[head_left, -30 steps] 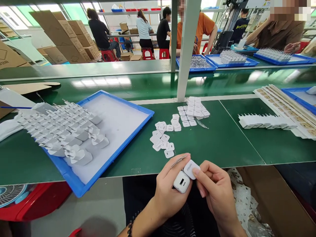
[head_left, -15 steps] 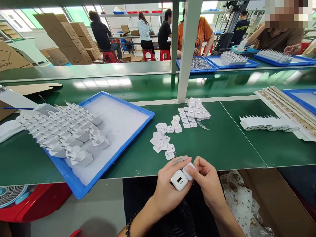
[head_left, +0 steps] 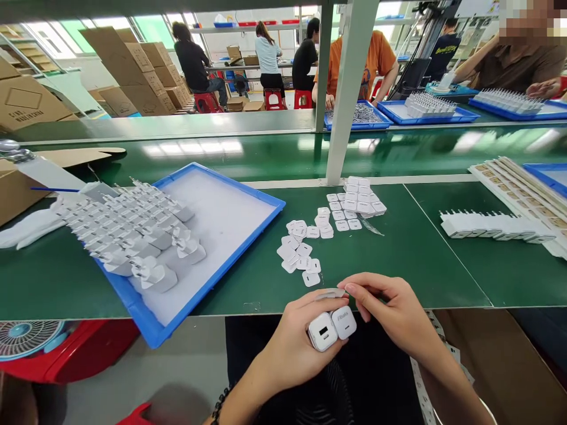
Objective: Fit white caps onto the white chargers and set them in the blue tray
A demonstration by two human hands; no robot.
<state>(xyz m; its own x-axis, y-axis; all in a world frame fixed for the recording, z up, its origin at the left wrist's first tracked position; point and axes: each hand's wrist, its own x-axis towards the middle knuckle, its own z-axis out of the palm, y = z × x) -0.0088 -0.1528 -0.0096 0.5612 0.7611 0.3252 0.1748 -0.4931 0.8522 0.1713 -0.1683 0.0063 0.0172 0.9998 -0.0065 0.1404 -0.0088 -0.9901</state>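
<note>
My left hand point(head_left: 297, 339) is closed around two white USB chargers point(head_left: 323, 332), held side by side with their end faces towards me. One face has a dark USB-A slot above a smaller port. The second charger point(head_left: 344, 322) bears grey print and one small slot. A translucent strip point(head_left: 330, 293) lies along my left index finger. My right hand point(head_left: 390, 307) has thumb and index finger pinched at the right end of that strip. Beyond my hands, loose white square face pieces point(head_left: 295, 251) are scattered on the green bench, with a stacked group point(head_left: 358, 198) behind them.
On the left, a blue-rimmed tray point(head_left: 221, 268) carries rows of white chargers point(head_left: 128, 227) with pins up. More chargers point(head_left: 491, 225) stand in a row at right, beside stacked cardboard strips point(head_left: 518, 200). A white post point(head_left: 349, 94) rises behind the pieces. Co-workers sit across the bench.
My right thumb has left the second charger's face, which now shows its print. The right hand has shifted to the end of the translucent strip. The view has swung slightly left.
</note>
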